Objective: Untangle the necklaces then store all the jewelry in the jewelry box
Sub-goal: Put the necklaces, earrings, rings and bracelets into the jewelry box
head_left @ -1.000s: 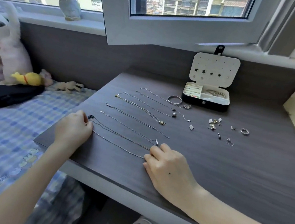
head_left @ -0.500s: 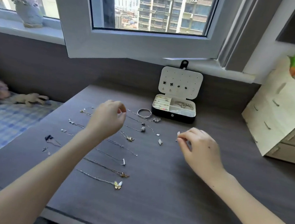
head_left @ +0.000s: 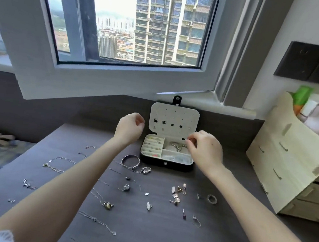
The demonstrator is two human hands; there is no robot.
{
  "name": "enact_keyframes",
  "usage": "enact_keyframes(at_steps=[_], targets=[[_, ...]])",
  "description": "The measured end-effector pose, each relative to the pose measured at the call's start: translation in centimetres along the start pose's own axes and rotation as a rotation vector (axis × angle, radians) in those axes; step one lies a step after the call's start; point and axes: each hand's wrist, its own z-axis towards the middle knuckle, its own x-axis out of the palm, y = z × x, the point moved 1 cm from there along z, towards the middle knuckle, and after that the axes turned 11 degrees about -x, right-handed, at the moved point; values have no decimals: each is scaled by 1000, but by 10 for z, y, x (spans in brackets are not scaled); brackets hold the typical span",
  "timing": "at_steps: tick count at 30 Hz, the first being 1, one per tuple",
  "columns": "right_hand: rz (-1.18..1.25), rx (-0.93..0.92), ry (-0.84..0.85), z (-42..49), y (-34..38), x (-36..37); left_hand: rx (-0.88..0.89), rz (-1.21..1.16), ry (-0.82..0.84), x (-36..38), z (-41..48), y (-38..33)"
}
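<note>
No writing to read here.
The jewelry box (head_left: 174, 113), wooden drawers (head_left: 286, 161) and dark wall panel (head_left: 310, 62) show no legible marks.

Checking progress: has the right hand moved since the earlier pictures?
Yes: the right hand went from the desk in front of the jewelry box to over its right compartments.

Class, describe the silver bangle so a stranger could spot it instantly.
Find the open jewelry box under the window. Just left of its front corner, on the dark desk, lies the bangle. It is the only large plain hoop; the ring further right is much smaller.
</note>
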Motion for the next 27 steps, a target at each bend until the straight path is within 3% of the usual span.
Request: enact_keyframes(at_steps=[5, 10, 14, 18, 23, 27], targets=[[-28, -21, -139, 39, 2, 13, 97, -163, -77, 9, 24, -22], [-40, -126, -369, 66, 7, 19, 240, -170, -153, 23, 37, -28], [-83, -142, -422, 90, 12, 25, 288, -168, -189, 26, 43, -27], [-105, -128, -396, 105, 13, 29, 301, -148, -136, 21, 43, -28], [-253, -323, -402, 97, 15, 21, 283, -105, -53, 13, 44, -30], [-352, -465, -476, 62, 21, 17, 163, -160, 81, 3, 46, -33]])
